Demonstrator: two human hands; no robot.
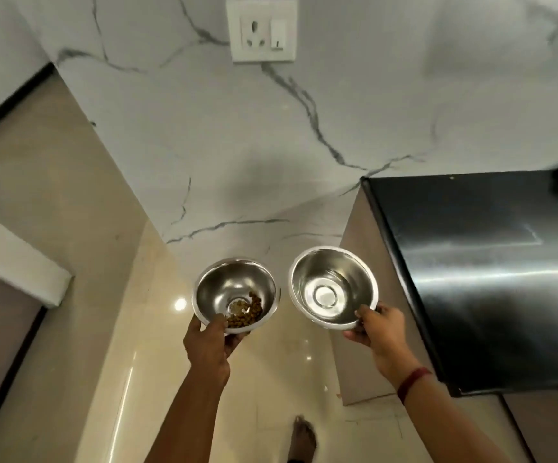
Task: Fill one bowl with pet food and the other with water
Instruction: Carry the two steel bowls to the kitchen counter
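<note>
Two steel bowls are held in the air above the floor. My left hand grips the near rim of the left bowl, which holds a small heap of brown pet food at its bottom. My right hand grips the near rim of the right bowl. That bowl looks shiny inside; whether it holds water I cannot tell. Both bowls are roughly level and a little apart from each other.
A dark glossy countertop on a beige cabinet stands at the right. A white marble wall with a socket plate faces me. Beige cabinets stand at the left. The glossy tiled floor lies below, with a bare foot on it.
</note>
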